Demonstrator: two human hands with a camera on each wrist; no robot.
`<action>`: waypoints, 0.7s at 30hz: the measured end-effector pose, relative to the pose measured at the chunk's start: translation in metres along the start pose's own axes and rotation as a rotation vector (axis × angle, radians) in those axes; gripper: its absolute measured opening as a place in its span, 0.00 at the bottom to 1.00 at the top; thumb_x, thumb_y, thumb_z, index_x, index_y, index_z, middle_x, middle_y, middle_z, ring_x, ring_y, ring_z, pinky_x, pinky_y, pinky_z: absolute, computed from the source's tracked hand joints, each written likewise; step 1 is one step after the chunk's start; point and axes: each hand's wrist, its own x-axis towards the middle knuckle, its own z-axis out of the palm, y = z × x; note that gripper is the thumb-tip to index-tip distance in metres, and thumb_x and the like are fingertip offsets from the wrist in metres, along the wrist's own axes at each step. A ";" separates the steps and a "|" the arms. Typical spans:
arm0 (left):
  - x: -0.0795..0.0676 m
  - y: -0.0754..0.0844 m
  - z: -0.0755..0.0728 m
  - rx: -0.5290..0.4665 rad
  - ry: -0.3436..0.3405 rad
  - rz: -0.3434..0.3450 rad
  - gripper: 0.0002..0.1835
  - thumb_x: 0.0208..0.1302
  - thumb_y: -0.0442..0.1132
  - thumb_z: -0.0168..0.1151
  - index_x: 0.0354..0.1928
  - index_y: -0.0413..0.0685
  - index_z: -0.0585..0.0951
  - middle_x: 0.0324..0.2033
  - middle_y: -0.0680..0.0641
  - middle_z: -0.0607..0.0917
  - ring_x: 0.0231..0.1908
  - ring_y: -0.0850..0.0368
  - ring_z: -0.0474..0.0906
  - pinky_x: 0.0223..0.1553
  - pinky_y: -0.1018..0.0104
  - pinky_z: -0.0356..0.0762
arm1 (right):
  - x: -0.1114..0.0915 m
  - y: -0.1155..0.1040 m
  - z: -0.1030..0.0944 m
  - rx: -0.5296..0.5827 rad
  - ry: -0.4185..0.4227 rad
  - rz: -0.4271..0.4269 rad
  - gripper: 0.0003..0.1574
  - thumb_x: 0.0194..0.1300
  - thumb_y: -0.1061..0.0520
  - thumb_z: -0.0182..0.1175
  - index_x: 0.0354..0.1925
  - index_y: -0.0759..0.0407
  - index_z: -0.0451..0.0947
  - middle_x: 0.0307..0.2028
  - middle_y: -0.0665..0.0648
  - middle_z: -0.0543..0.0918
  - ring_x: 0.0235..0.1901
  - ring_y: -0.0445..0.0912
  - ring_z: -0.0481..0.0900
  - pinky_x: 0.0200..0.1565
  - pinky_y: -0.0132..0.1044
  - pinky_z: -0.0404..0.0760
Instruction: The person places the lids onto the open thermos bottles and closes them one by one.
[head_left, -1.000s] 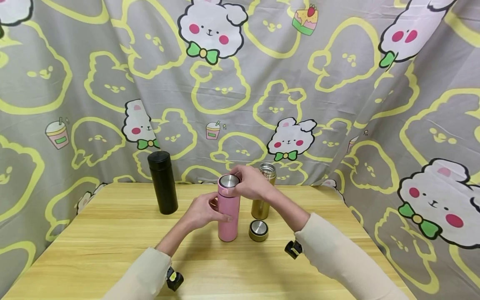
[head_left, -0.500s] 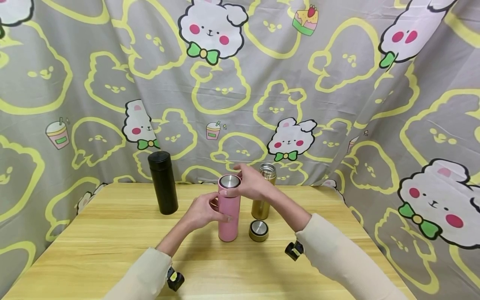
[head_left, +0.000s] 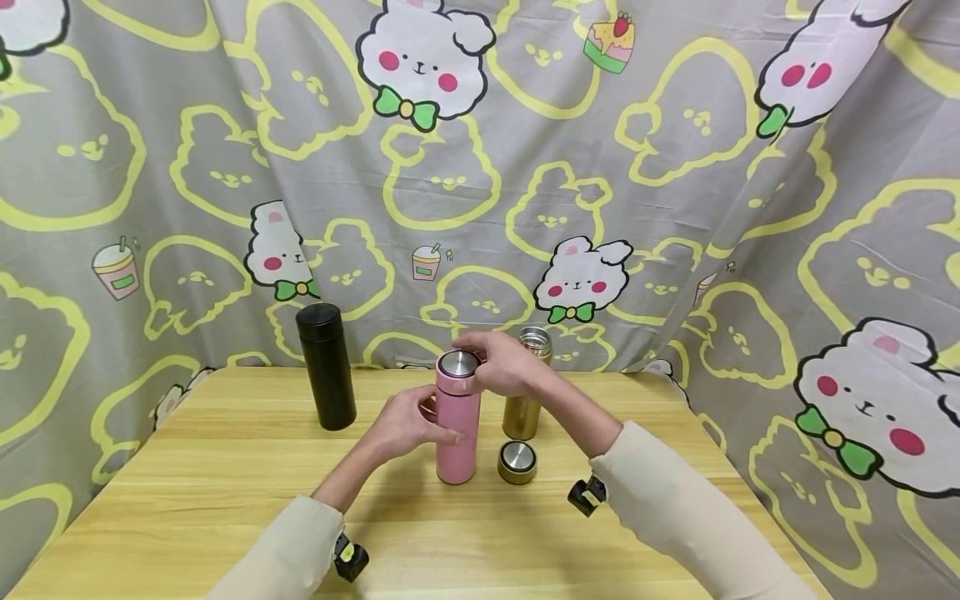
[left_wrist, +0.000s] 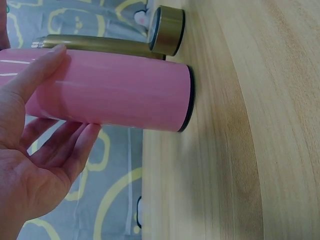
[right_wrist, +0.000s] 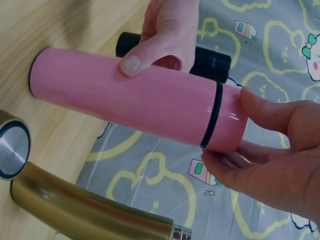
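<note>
A pink thermos [head_left: 456, 442] stands upright near the middle of the table, its pink lid [right_wrist: 231, 120] with a silver top sitting on the body above a black ring. My left hand [head_left: 405, 425] grips the body from the left, thumb across the near side and fingers behind. At the top, my right hand [head_left: 506, 364] holds the lid between thumb and fingers. Just behind and to the right is a gold thermos [head_left: 522, 414] with its threaded mouth uncovered. Its gold lid [head_left: 517, 462] lies on the table to the right of the pink thermos base.
A black thermos [head_left: 327, 367] stands upright at the back left. The wooden table [head_left: 202, 500] ends at a patterned curtain [head_left: 450, 208] hanging behind and along the sides. Black wrist cameras sit below both sleeves.
My right hand's fingers and thumb have shifted around the pink lid, the thumb now farther right. The left hand and the thermos keep their places.
</note>
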 end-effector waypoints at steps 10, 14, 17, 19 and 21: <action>-0.001 0.000 0.001 -0.008 0.002 -0.003 0.36 0.39 0.55 0.85 0.54 0.58 0.83 0.38 0.54 0.88 0.40 0.58 0.84 0.44 0.60 0.83 | 0.002 0.002 0.007 -0.109 0.095 0.003 0.36 0.55 0.52 0.75 0.61 0.59 0.78 0.51 0.57 0.85 0.48 0.49 0.82 0.53 0.43 0.80; -0.001 0.000 0.001 -0.004 0.008 -0.002 0.39 0.39 0.54 0.85 0.58 0.58 0.81 0.38 0.53 0.88 0.40 0.58 0.84 0.41 0.61 0.83 | 0.002 0.006 0.013 -0.125 0.187 0.018 0.36 0.50 0.45 0.79 0.52 0.61 0.78 0.41 0.55 0.84 0.41 0.48 0.80 0.44 0.40 0.80; 0.000 0.000 0.001 -0.012 0.004 0.002 0.41 0.39 0.53 0.85 0.60 0.60 0.80 0.38 0.53 0.88 0.40 0.57 0.84 0.40 0.62 0.84 | 0.001 0.008 0.016 -0.127 0.230 0.024 0.36 0.48 0.42 0.80 0.46 0.60 0.76 0.38 0.55 0.82 0.39 0.48 0.78 0.39 0.38 0.78; 0.000 0.000 0.001 -0.019 0.000 0.000 0.41 0.38 0.53 0.86 0.60 0.61 0.80 0.38 0.52 0.88 0.40 0.57 0.84 0.40 0.62 0.84 | 0.000 0.009 0.017 -0.121 0.244 0.025 0.36 0.47 0.42 0.80 0.44 0.60 0.75 0.37 0.55 0.81 0.39 0.48 0.78 0.38 0.37 0.77; 0.000 0.000 0.000 -0.022 0.000 -0.002 0.40 0.39 0.53 0.85 0.59 0.60 0.81 0.38 0.52 0.88 0.40 0.57 0.84 0.40 0.62 0.83 | 0.000 0.010 0.018 -0.115 0.246 0.019 0.36 0.47 0.41 0.81 0.43 0.59 0.75 0.37 0.55 0.81 0.38 0.48 0.78 0.38 0.36 0.76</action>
